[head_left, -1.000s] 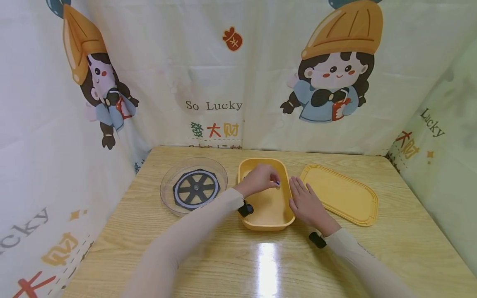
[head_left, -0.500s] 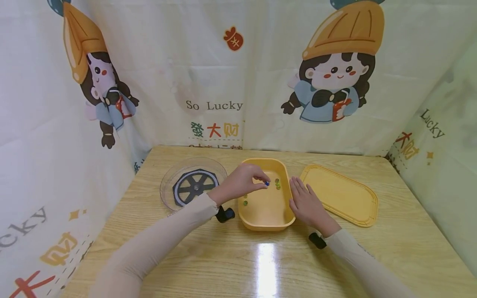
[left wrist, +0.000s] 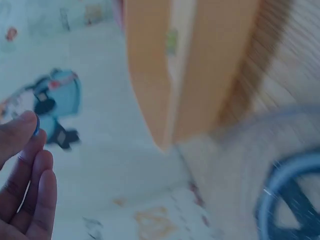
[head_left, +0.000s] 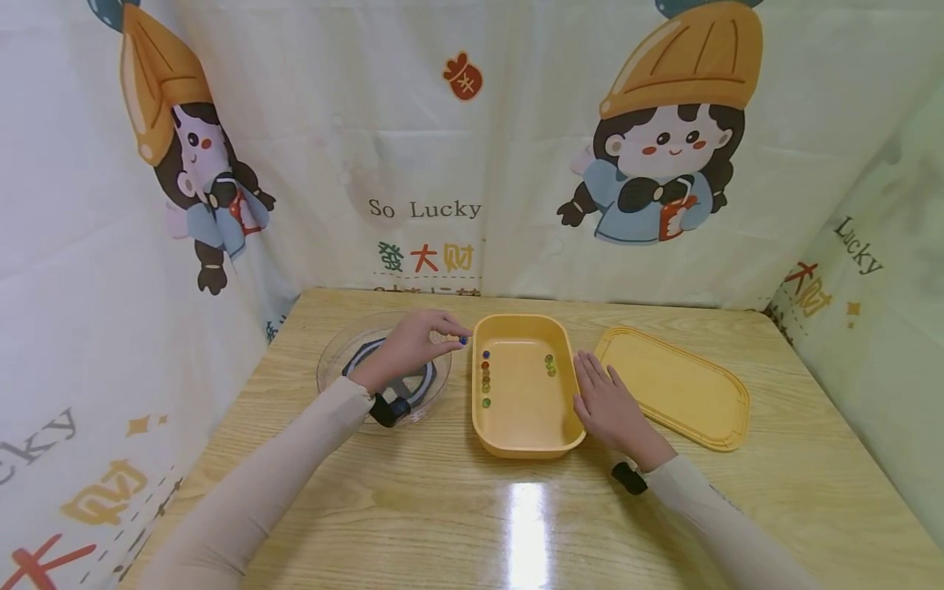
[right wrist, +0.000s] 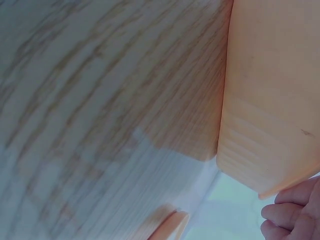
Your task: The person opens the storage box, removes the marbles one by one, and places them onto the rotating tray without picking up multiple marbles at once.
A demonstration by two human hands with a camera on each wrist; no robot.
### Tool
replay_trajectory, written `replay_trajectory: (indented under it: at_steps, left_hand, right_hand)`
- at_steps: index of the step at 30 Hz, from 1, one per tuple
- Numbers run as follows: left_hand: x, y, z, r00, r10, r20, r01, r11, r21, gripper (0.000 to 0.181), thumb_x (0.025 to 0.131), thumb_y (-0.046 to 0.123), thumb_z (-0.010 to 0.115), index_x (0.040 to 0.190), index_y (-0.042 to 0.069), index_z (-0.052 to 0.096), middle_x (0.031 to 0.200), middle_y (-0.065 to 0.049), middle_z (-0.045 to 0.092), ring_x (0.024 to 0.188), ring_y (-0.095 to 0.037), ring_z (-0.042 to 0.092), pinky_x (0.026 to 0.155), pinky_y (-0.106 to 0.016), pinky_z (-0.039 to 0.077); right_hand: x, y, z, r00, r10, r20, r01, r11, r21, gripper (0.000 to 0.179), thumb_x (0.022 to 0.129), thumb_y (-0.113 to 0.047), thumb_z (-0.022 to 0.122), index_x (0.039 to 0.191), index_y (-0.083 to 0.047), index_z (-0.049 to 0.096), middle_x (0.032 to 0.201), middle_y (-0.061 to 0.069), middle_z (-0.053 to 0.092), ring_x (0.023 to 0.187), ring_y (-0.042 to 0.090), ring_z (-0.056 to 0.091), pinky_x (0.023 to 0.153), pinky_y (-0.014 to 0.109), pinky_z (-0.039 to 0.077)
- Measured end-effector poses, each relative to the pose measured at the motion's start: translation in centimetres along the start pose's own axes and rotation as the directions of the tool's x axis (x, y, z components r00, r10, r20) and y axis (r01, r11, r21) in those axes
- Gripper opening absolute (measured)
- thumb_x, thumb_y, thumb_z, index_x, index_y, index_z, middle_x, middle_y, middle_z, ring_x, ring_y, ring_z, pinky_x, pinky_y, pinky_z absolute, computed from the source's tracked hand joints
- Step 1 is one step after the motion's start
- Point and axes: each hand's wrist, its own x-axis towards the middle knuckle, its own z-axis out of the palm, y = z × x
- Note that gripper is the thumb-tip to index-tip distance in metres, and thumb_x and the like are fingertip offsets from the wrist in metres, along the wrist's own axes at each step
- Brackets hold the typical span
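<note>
My left hand [head_left: 411, 344] pinches a small blue marble [head_left: 463, 340] between thumb and fingertips. It hovers over the right part of a clear round dish [head_left: 329, 397], just left of the yellow plastic box [head_left: 527, 410]. In the left wrist view only a sliver of the blue marble [left wrist: 36, 126] shows behind the thumb. Inside the box, a column of several marbles [head_left: 486, 377] runs along the left side, a blue one farthest back. Green-yellow marbles [head_left: 550, 365] form a short row at the right. My right hand [head_left: 610, 406] lies with straight fingers against the box's right rim.
A dark spoked wheel-like piece with a pale ring [head_left: 424, 385] lies in the clear dish, partly behind the left hand. The yellow lid [head_left: 674, 385] lies on the wooden table [head_left: 413, 508] at the right. A printed curtain [head_left: 516, 164] encloses the table's back and sides.
My left hand has moved left, from above the box's right part to over the dish, carrying the blue marble. Marbles in the box have come into view. The right hand has stayed put.
</note>
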Motion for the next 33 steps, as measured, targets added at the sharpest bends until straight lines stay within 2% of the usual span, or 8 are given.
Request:
replay_trajectory:
  at_steps: [7, 11, 17, 23, 33]
  left_hand:
    - [0.0, -4.7, -0.5, 0.993, -0.116, 0.008, 0.116, 0.993, -0.026, 0.024, 0.088, 0.016, 0.065, 0.111, 0.012, 0.070, 0.110, -0.005, 0.068, 0.102, -0.020, 0.061, 0.080, -0.036, 0.051]
    - [0.0, -7.1, -0.4, 0.986, -0.169, -0.005, 0.169, 0.984, -0.061, 0.025, 0.087, 0.009, 0.064, 0.111, 0.005, 0.069, 0.114, -0.011, 0.068, 0.103, -0.025, 0.061, 0.087, -0.041, 0.051]
    - [0.4, -10.5, 0.4, 0.968, -0.250, -0.018, 0.247, 0.965, -0.082, 0.024, 0.086, 0.006, 0.065, 0.109, 0.004, 0.070, 0.111, -0.012, 0.069, 0.099, -0.026, 0.063, 0.089, -0.043, 0.050]
    - [0.6, -12.4, 0.7, 0.948, -0.318, -0.011, 0.316, 0.944, -0.099, 0.023, 0.085, 0.002, 0.065, 0.107, 0.003, 0.071, 0.107, -0.014, 0.070, 0.095, -0.025, 0.064, 0.084, -0.039, 0.052]
    - [1.0, -14.8, 1.6, 0.931, -0.365, 0.011, 0.364, 0.926, -0.102, 0.022, 0.082, 0.000, 0.067, 0.102, 0.003, 0.072, 0.102, -0.014, 0.071, 0.089, -0.021, 0.065, 0.077, -0.033, 0.053]
  right_hand:
    - [0.0, 0.0, -0.1, 1.000, -0.006, -0.002, 0.006, 1.000, 0.005, 0.060, 0.097, -0.020, 0.042, 0.145, 0.008, 0.021, 0.153, 0.023, 0.022, 0.142, 0.038, 0.020, 0.113, 0.056, 0.019]
    - [0.0, -0.1, -0.2, 1.000, -0.007, -0.007, 0.007, 1.000, 0.006, 0.059, 0.097, -0.020, 0.042, 0.145, 0.009, 0.022, 0.153, 0.024, 0.023, 0.142, 0.039, 0.022, 0.112, 0.056, 0.020]
    - [0.0, -0.2, -0.4, 1.000, -0.004, -0.011, 0.004, 1.000, 0.001, 0.059, 0.096, -0.019, 0.043, 0.144, 0.009, 0.023, 0.152, 0.024, 0.024, 0.142, 0.039, 0.022, 0.112, 0.056, 0.021]
    - [0.0, -0.2, -0.4, 1.000, 0.001, 0.005, -0.001, 1.000, 0.014, 0.060, 0.096, -0.019, 0.042, 0.145, 0.009, 0.022, 0.153, 0.024, 0.022, 0.142, 0.039, 0.021, 0.112, 0.056, 0.019]
    - [-0.1, -0.1, -0.4, 1.000, 0.004, 0.011, -0.005, 1.000, 0.025, 0.060, 0.096, -0.019, 0.042, 0.145, 0.008, 0.021, 0.153, 0.023, 0.021, 0.142, 0.038, 0.020, 0.113, 0.056, 0.019]
